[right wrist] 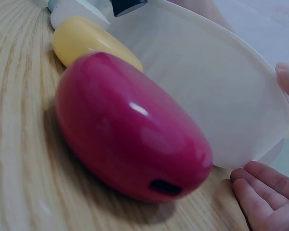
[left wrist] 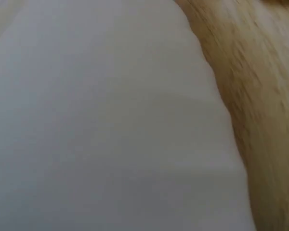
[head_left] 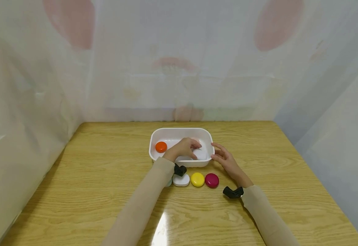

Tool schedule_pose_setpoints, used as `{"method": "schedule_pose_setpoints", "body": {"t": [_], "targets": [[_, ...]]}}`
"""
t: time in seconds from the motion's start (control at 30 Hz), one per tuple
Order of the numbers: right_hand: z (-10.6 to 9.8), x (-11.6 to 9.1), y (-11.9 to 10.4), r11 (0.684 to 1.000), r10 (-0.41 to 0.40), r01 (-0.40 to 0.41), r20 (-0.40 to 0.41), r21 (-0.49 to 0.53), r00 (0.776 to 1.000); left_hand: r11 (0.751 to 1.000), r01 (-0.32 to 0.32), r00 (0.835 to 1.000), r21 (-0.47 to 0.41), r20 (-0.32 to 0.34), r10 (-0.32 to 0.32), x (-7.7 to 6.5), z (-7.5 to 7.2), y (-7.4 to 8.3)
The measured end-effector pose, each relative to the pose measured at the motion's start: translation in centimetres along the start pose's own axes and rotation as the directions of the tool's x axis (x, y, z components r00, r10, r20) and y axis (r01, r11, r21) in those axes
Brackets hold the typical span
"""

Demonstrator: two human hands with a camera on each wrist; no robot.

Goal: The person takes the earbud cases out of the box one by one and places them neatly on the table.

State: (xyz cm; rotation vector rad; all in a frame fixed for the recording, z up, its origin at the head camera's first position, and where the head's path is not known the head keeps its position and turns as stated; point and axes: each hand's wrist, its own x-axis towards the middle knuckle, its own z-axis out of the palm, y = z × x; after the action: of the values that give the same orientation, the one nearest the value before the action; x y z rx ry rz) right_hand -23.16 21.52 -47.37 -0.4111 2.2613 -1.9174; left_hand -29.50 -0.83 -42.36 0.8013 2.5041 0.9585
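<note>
In the head view a white rectangular bin stands on the wooden table. My left hand reaches into it, thumb and fingers curved over a white rounded object at its right end; whether they pinch it is unclear. A pale pink thing shows partly behind those fingers. An orange rounded case lies at the bin's left end. My right hand touches the bin's right end with extended fingers. The left wrist view is mostly a blurred white surface.
Before the bin sit a dark pink case, a yellow case, a white case and a pale green one mostly behind the left sleeve. A pale curtain hangs behind the table's far edge.
</note>
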Motion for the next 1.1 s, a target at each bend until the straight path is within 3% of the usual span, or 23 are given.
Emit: {"method": "schedule_pose_setpoints", "body": {"t": [0.27,0.5,0.8,1.1], "targets": [[0.0,-0.1,-0.1,1.000,0.014,-0.014,-0.008,0.017,1.000,0.997,-0.025,0.999,0.074,-0.028,0.027,0.2,0.3,0.0],[0.1,-0.1,-0.2,1.000,0.031,-0.031,-0.003,-0.003,1.000,0.985,-0.010,0.998,0.174,-0.059,0.021,0.0,0.1,0.4],[0.0,0.0,-0.2,1.000,0.007,-0.007,-0.004,0.021,1.000,0.989,-0.068,0.986,0.133,-0.145,0.087,-0.9,-1.5,0.5],[0.0,-0.1,-0.3,1.000,0.013,-0.013,-0.002,0.024,1.000,0.991,-0.092,0.976,0.101,-0.189,0.110,-3.2,-3.2,0.9]]}}
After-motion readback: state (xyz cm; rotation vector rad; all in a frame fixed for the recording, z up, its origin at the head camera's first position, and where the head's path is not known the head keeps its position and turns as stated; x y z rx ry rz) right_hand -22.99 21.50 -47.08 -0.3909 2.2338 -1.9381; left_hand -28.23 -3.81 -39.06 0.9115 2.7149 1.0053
